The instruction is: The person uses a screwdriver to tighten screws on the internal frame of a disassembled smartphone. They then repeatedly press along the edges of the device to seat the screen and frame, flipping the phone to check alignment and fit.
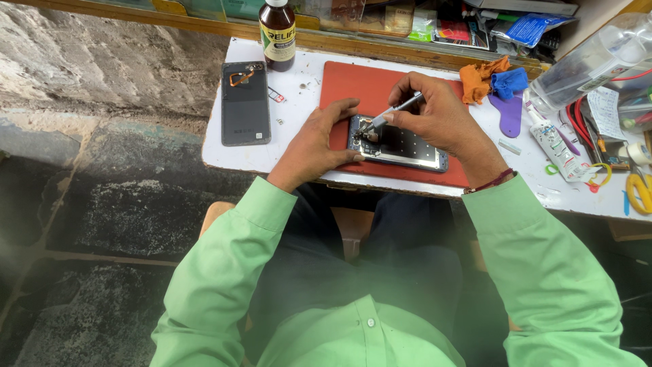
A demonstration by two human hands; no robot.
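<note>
An opened phone (402, 146) lies on a red mat (360, 88) on a small white table (234, 156), its inner boards showing. My left hand (316, 143) rests on the mat and pinches the phone's left end. My right hand (435, 115) grips slim metal tweezers (394, 111), whose tip touches the phone's upper left corner. The phone's dark back cover (245, 103) lies apart at the table's left side.
A brown bottle (278, 34) stands at the back left. Orange and blue cloths (492, 78), a purple pry tool (511, 115), a glue tube (553, 143), yellow scissors (638, 190) and a clear container (591, 61) crowd the right. Tiny screws lie near the cover.
</note>
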